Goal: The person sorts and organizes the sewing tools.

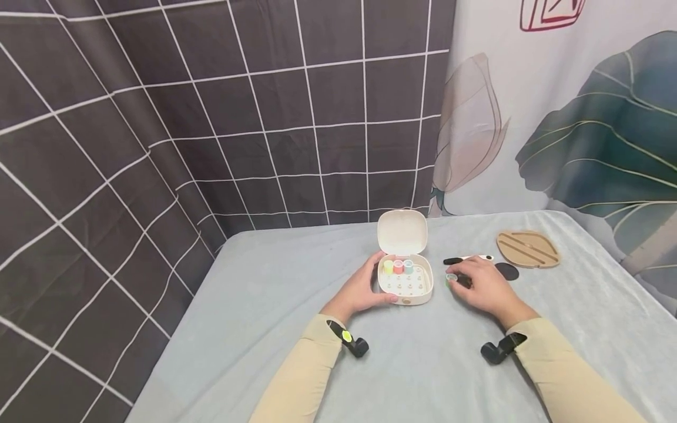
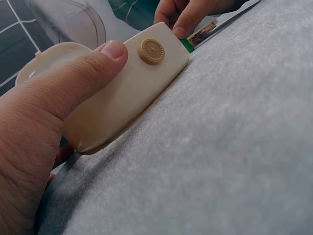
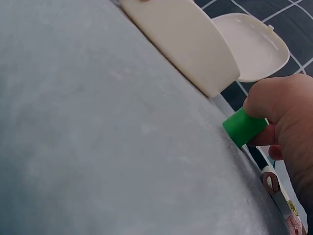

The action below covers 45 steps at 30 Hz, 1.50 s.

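Note:
A small cream box [image 1: 406, 300] with a raised hinged lid [image 1: 402, 232] sits on the cloth. Inside, yellow [image 1: 388, 267], red [image 1: 398, 268] and light blue [image 1: 408, 268] spools stand in the back row, with bare pegs in front. My left hand [image 1: 361, 289] grips the box's left side, its thumb [image 2: 113, 50] along the front beside a round tan button [image 2: 151, 52]. To the right of the box, my right hand [image 1: 485, 289] pinches a green spool [image 3: 243, 127] between thumb and fingers, close over the cloth. Part of the spool is hidden by the fingers.
Beyond the right hand lie a slim black-and-white tool [image 1: 453, 260], a black disc [image 1: 507, 271] and a tan oval tray [image 1: 528, 249] with grooves. A small bundled item [image 3: 272, 184] lies near the right fingers. Curtains [image 1: 317, 106] hang behind the cloth-covered surface.

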Each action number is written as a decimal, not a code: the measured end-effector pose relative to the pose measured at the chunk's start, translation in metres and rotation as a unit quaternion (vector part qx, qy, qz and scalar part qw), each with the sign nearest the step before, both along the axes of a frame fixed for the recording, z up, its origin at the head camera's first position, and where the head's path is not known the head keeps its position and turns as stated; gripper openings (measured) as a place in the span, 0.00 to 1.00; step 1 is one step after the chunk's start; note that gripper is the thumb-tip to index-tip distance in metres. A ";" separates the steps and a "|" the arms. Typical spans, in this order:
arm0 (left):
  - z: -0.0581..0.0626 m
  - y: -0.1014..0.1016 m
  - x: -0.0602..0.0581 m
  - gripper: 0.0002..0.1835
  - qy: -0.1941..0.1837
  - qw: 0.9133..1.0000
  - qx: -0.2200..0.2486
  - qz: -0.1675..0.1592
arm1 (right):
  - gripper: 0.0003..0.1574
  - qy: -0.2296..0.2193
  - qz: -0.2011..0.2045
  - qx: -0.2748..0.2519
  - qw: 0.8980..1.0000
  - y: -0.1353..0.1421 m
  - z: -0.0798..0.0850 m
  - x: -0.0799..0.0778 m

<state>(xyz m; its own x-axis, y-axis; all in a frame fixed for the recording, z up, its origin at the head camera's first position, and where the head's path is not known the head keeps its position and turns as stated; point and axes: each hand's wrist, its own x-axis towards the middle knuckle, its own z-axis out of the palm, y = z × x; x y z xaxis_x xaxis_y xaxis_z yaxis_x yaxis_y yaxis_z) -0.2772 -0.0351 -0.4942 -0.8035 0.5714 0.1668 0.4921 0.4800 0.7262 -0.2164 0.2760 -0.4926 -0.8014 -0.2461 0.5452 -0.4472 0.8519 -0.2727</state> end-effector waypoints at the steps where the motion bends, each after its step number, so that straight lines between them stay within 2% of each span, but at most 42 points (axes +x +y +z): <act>1: 0.000 -0.001 0.000 0.59 0.001 1.000 0.000 0.001 | 0.11 0.002 0.002 0.000 1.000 0.000 -0.001 0.000; 7: -0.004 -0.003 0.002 0.58 0.001 1.000 0.001 0.004 | 0.11 0.018 0.010 -0.012 1.000 -0.002 0.004 -0.002; 13: -0.004 -0.002 -0.003 0.58 0.010 1.000 0.005 0.002 | 0.13 0.036 0.024 -0.029 0.999 -0.011 0.021 -0.011; 17: -0.002 -0.004 -0.004 0.60 0.002 1.000 -0.001 0.011 | 0.14 0.037 0.039 -0.026 0.998 -0.023 0.031 -0.019; 27: -0.001 -0.006 -0.003 0.59 -0.004 1.000 0.003 0.004 | 0.15 -0.021 0.053 0.003 0.998 -0.048 0.038 -0.028; 33: 0.000 -0.004 -0.001 0.60 -0.003 1.000 0.005 0.001 | 0.14 -0.054 0.044 0.045 0.997 -0.054 0.038 -0.033; 41: 0.000 -0.002 0.000 0.59 -0.005 1.000 -0.005 0.003 | 0.14 -0.071 0.021 0.116 0.991 -0.064 0.041 -0.033; 45: 0.000 -0.001 -0.001 0.59 -0.003 1.000 -0.009 0.005 | 0.12 -0.081 0.012 0.129 0.988 -0.069 0.043 -0.032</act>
